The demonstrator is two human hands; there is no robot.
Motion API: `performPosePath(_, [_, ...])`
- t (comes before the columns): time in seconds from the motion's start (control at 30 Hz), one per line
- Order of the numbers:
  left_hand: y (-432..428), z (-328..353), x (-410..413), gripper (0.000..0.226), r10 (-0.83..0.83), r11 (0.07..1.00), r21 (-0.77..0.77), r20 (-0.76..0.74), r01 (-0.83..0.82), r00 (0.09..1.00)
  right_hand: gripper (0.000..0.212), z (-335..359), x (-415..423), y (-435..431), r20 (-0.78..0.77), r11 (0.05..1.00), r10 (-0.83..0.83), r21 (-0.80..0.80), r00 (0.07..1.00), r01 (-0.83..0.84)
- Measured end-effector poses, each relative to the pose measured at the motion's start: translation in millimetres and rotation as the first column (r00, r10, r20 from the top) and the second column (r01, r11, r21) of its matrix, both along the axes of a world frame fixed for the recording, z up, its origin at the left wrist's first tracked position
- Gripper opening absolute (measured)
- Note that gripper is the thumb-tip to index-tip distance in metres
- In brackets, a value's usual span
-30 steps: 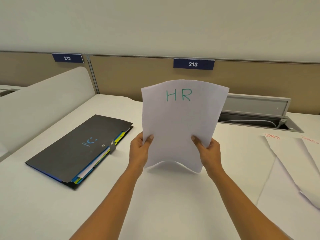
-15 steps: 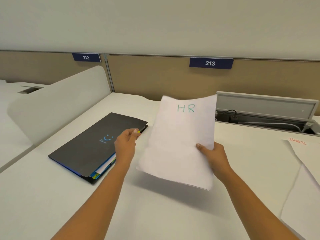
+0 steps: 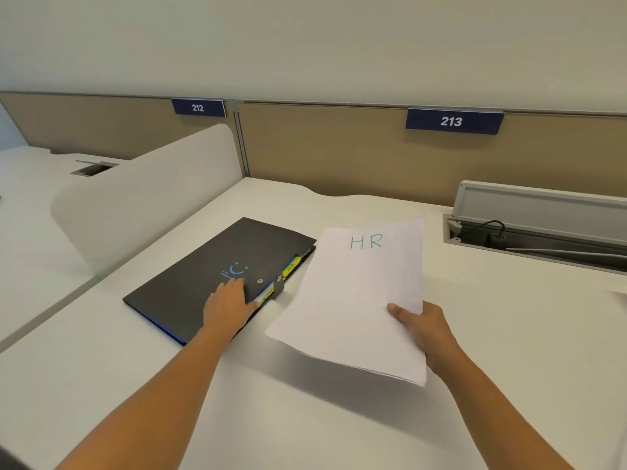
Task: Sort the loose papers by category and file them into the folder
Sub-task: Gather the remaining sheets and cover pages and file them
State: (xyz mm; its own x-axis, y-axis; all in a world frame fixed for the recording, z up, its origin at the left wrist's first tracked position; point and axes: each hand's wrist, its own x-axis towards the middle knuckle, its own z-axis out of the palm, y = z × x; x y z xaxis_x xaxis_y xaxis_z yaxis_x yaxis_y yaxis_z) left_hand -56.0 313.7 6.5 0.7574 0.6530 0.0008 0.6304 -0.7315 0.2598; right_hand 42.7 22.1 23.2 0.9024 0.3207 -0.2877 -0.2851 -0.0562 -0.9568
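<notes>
A dark grey folder (image 3: 203,269) with a blue smile mark lies closed on the white desk, left of centre. Coloured tabs, one yellow (image 3: 291,266), show at its right edge beside a snap strap. My left hand (image 3: 229,305) rests flat on the folder's cover near that strap, fingers straight. My right hand (image 3: 422,329) holds a thin stack of white papers marked "HR" (image 3: 356,300) by its lower right corner, thumb on top, tilted just above the desk to the right of the folder.
An open cable tray (image 3: 536,239) with cords sits at the back right of the desk (image 3: 305,418). A white curved divider (image 3: 142,198) stands to the left. Brown partition panels labelled 212 and 213 run along the back. Another paper's edge (image 3: 619,295) shows at the far right.
My left hand let go of the HR papers and came down onto the folder cover. My right hand lowered the papers toward the desk. The view turned left.
</notes>
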Motion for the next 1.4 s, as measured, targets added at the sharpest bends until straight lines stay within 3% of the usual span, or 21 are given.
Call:
performPosePath(0.13, [3.7,-2.8,-2.2,0.031,-0.031,0.997,0.069,-0.005,0.032,0.999,0.013,0.8,1.5,5.9,-0.023,1.000,-0.001,0.002,1.000,0.001])
performPosePath(0.27, [2.7,-4.3,-2.0,0.030,-0.066,0.985,0.157,-0.021,0.068,0.998,0.018,1.5,2.8,9.4,-0.042,1.000,-0.013,0.012,0.999,0.014])
performPosePath(0.4, [6.6,-0.1,-3.0,0.036,-0.086,0.970,0.233,0.053,0.071,0.995,0.006,8.2,2.9,12.3,-0.076,1.000,0.000,0.010,0.997,0.001])
performPosePath(0.57, [16.1,17.6,-6.1,0.036,-0.135,0.960,0.267,0.164,0.088,0.977,0.007,25.3,4.2,17.3,-0.115,0.994,0.101,-0.034,0.988,-0.105])
performPosePath(0.73, [21.4,29.3,-7.9,0.035,-0.165,0.935,0.325,0.048,0.141,0.985,0.021,40.6,7.8,29.8,-0.140,0.971,0.215,-0.079,0.966,-0.228])
performPosePath(0.8, [23.2,32.1,-8.3,0.039,-0.163,0.921,0.351,-0.038,0.166,0.986,0.014,48.9,10.4,33.5,-0.138,0.957,0.259,-0.098,0.956,-0.273])
performPosePath(0.87, [27.1,31.9,-9.8,0.040,-0.170,0.911,0.370,-0.071,0.184,0.983,0.007,58.6,13.4,33.6,-0.109,0.927,0.309,-0.190,0.945,-0.325])
performPosePath(1.1, [28.7,34.8,-13.7,0.037,-0.215,0.919,0.336,-0.016,0.208,0.976,0.031,71.1,23.2,52.6,-0.122,0.721,0.495,-0.495,0.860,-0.485])
performPosePath(1.17, [31.7,35.1,-14.5,0.034,-0.227,0.925,0.315,0.007,0.213,0.974,0.039,69.2,22.3,65.6,-0.125,0.742,0.477,-0.472,0.870,-0.475])
performPosePath(1.4, [38.0,46.7,-12.7,0.034,-0.259,0.947,0.210,0.061,0.241,0.964,0.034,49.6,6.9,121.5,-0.100,0.930,0.274,-0.227,0.956,-0.290])
